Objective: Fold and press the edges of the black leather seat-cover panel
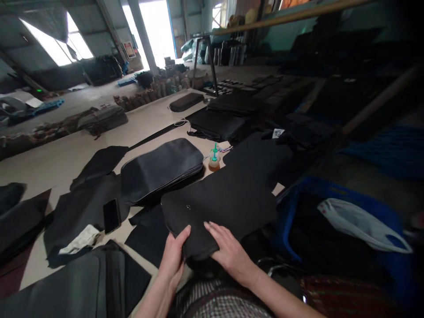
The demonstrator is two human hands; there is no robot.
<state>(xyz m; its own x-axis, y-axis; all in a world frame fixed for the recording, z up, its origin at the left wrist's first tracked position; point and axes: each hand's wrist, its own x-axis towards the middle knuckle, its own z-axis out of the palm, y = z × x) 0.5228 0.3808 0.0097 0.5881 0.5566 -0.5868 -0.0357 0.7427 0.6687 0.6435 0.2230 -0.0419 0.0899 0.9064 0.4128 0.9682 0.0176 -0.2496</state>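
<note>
A large dark panel, of leather-like or fabric sheet, with a rounded corner and a small mark on it, lies at the table edge in front of me. My left hand is closed on its near left corner, thumb on top and the other fingers partly hidden below. My right hand holds the near edge, its fingers lying together on top; its thumb is mostly hidden. Just beyond is a stack of similar rounded dark panels. A small bottle with a green nozzle and amber liquid stands beside that stack.
A phone and a crumpled white cloth lie to the left. More dark panels cover the near left. At right sits a blue crate with a white plastic bag. A metal stand rises behind the table.
</note>
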